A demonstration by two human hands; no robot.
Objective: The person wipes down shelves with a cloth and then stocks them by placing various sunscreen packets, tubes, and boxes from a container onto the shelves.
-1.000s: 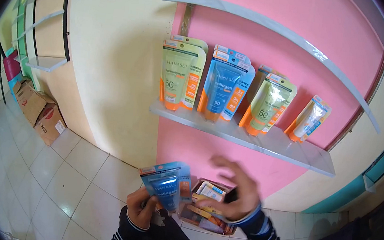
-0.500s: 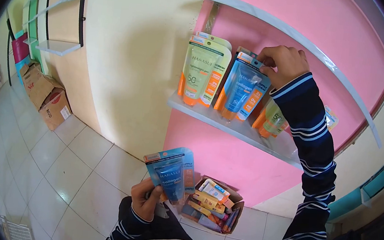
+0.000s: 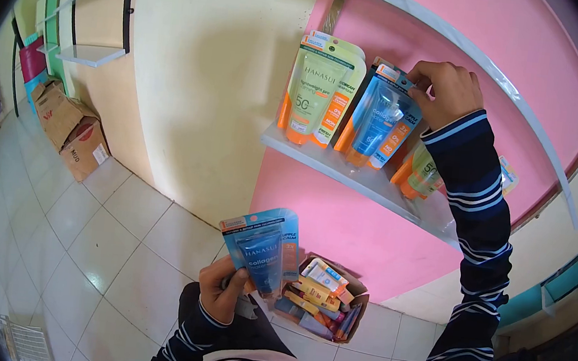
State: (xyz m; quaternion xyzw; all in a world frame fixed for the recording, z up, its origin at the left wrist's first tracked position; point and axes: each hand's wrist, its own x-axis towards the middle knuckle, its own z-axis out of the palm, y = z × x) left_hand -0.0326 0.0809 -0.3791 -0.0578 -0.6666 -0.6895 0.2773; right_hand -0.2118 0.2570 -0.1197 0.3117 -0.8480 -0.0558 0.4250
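Note:
My left hand (image 3: 221, 290) grips a blue sunscreen pack (image 3: 267, 266) by its lower left side, held low in front of me. Up at the shelf (image 3: 346, 168), my right hand (image 3: 449, 95) pinches the top right edge of another blue sunscreen pack (image 3: 379, 123), which stands upright with its orange cap down. To its left stand green sunscreen packs (image 3: 316, 88), one behind another. Partly hidden behind my right sleeve is a further green pack (image 3: 420, 170).
Below the shelf, an open cardboard box (image 3: 356, 321) of several tubes and small cartons sits on the tiled floor. A marble-look upper shelf (image 3: 446, 26) runs above my right hand. At far left stand a brown carton (image 3: 84, 152) and a small wall shelf (image 3: 92, 55).
The view has shifted slightly, so the shelf sits further right. My left hand's pack appears a little higher and more upright. My right hand stays at the top of the shelf pack.

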